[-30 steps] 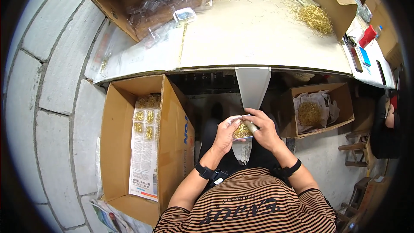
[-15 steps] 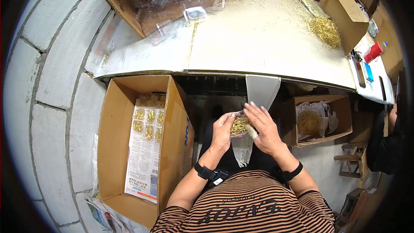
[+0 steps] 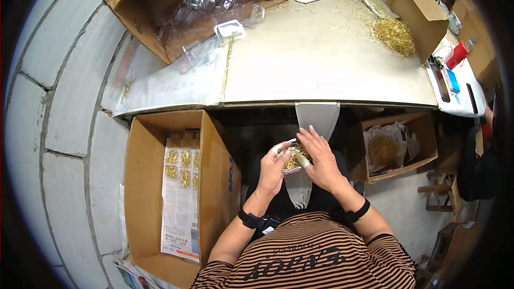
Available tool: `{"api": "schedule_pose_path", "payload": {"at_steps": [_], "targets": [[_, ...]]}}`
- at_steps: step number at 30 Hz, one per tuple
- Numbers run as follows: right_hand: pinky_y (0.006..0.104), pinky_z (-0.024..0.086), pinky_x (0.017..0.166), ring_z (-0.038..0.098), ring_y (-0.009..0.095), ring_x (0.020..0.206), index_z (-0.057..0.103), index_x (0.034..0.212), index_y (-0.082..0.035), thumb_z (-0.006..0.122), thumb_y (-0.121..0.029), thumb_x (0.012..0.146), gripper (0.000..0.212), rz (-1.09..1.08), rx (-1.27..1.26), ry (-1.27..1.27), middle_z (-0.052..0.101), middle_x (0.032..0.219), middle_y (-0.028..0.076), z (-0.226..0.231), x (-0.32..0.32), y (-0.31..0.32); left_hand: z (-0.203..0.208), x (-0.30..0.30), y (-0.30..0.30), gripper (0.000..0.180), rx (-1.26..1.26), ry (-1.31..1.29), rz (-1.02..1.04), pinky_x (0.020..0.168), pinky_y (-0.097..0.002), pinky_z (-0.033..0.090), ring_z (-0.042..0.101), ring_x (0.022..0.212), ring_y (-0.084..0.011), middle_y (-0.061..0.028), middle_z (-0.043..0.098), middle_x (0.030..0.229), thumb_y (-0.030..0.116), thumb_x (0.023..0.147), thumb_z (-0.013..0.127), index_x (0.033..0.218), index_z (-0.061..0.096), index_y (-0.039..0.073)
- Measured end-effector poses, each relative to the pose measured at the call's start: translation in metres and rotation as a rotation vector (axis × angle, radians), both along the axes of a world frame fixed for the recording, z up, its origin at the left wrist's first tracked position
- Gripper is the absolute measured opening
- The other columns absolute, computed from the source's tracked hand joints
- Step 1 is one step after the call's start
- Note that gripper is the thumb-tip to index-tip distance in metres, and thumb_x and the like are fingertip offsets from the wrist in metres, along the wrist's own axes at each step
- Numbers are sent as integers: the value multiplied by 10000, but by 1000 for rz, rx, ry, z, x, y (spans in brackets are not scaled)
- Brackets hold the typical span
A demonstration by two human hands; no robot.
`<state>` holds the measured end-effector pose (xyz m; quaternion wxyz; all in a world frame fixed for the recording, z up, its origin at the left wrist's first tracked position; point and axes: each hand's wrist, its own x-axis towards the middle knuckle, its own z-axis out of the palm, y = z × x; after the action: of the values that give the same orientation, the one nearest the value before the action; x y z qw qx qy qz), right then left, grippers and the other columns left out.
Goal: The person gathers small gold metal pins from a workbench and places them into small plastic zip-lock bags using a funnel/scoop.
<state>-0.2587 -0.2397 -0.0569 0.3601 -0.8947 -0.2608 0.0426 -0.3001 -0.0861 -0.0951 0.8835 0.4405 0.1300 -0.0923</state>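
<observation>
Left hand [image 3: 272, 172] is gripping a small clear plastic box [image 3: 292, 170] of thin gold pieces [image 3: 290, 164], holding it over the lap, just off the worktop [image 3: 321, 53]. Right hand [image 3: 322, 165] is lying open beside it, fingers extending straight, not closing on anything; its wrapped thumb [image 3: 302, 158] is reaching over the contents, contact hard to tell. Change versus half a second ago: that thumb is now sitting farther over the box, which probably means the contents are still getting handled. Similar filled boxes [image 3: 185, 158] are sitting on newspaper [image 3: 179, 217] inside the left carton [image 3: 145, 192].
</observation>
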Motion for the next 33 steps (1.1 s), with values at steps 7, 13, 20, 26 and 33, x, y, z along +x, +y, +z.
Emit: {"api": "schedule_pose_path", "payload": {"at_steps": [7, 13, 20, 26, 33], "targets": [[490, 297, 1076, 378, 316, 1320, 502, 1266, -18, 585, 25, 656, 617, 66, -71, -215, 452, 1375, 150, 2, 16, 6, 7, 11, 2, 336, -43, -27, 37, 780, -357, 571, 626, 971, -191, -95, 602, 1086, 99, 939, 512, 1259, 456, 15], [389, 420, 1008, 443, 334, 1260, 506, 1248, -23, 553, 20, 742, 510, 113, 6, -282, 491, 1319, 186, 60, 99, -27, 13, 16, 36, 340, 88, -15, 157, 657, -325, 606, 666, 895, -241, -176, 615, 1068, 0, 896, 502, 1233, 458, -28], [411, 384, 1023, 488, 401, 1184, 370, 1392, -56, 468, -356, 931, 558, -327, -405, -5, 463, 1327, 262, 52, 342, -93, -18, 12, 66, 332, 72, 121, 40, 649, -327, 617, 679, 860, -255, -181, 616, 1062, 31, 897, 506, 1222, 460, -20], [408, 285, 1104, 275, 377, 1361, 258, 1455, -115, 351, -446, 952, 609, 9, -647, -1, 251, 1476, 245, 45, 319, -18, -41, 11, 68, 448, 31, 136, 50, 701, -335, 609, 660, 937, -257, -177, 606, 1092, -37, 833, 583, 1257, 438, -17], [378, 383, 1031, 437, 340, 1263, 454, 1301, -28, 489, -185, 886, 445, 151, -395, -61, 378, 1415, 214, 59, 218, -19, -8, 28, 63, 441, 40, 22, 66, 721, -308, 593, 642, 966, -217, -141, 593, 1124, -26, 861, 573, 1279, 433, -6]]}}
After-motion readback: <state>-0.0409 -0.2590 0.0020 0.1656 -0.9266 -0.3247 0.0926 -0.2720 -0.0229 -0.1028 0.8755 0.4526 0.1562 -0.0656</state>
